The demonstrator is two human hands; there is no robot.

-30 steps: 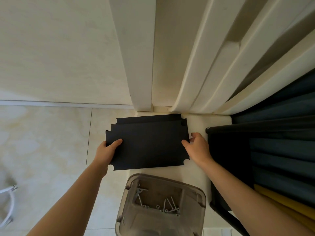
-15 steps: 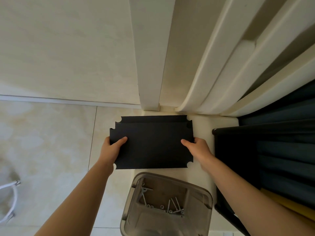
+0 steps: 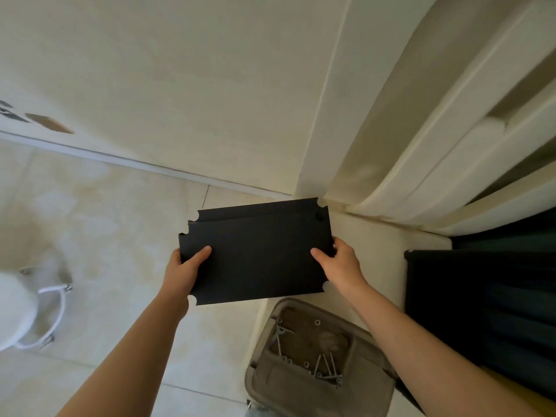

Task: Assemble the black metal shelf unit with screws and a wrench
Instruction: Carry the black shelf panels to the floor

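I see both hands holding the black shelf panel (image 3: 258,254) up off the tiled floor (image 3: 120,236), in front of the corner where the cream wall (image 3: 180,85) meets the pale door mouldings (image 3: 421,145). The panel is a flat rectangle with a rounded notch cut at each corner and a folded lip along its far long edge; it sits slightly tilted in my view, its right end farther away than its left.

My left hand (image 3: 183,272) grips the panel's left short edge, thumb (image 3: 200,255) laid on the top face, the other fingers hidden beneath; my right hand (image 3: 340,263) grips the right short edge the same way, thumb (image 3: 320,255) on top and fingers curled round the rim. Both forearms come in from the bottom of the frame.

Below the panel's near right corner, and apart from it, stands a grey-brown plastic tray (image 3: 301,389); inside lie loose screws (image 3: 326,370), a few small washers (image 3: 317,322) and a thin bent metal piece (image 3: 279,335); whether that is the wrench I cannot tell.

To the right stands a dark, black-framed unit (image 3: 481,296), well clear of the right hand; at the far left a white stool (image 3: 18,311) rests on the floor, blurred.
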